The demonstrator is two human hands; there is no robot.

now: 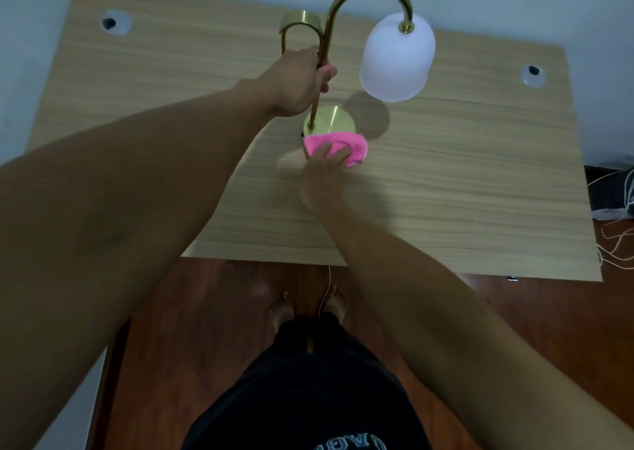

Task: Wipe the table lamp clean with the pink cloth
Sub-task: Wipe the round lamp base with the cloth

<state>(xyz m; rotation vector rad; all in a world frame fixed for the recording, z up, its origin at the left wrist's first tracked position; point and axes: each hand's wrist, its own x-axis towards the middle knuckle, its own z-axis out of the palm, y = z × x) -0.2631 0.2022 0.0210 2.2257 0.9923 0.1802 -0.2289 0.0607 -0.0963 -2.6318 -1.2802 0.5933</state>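
Observation:
A brass table lamp stands in the middle of the wooden table (463, 182). Its curved gold stem (334, 6) arches over to a frosted white shade (396, 58), and its round gold base (331, 121) rests on the tabletop. My left hand (298, 82) is closed around the stem about halfway up. My right hand (322, 171) presses a pink cloth (346, 145) against the near edge of the base, fingers spread over the cloth. The cloth hides the front rim of the base.
A second gold curved piece (298, 25) stands behind the lamp stem. Two round cable holes (115, 22) (532, 73) sit near the table's far corners. Loose cables (614, 209) lie on the floor at right. My bare feet (308, 307) stand by the near edge.

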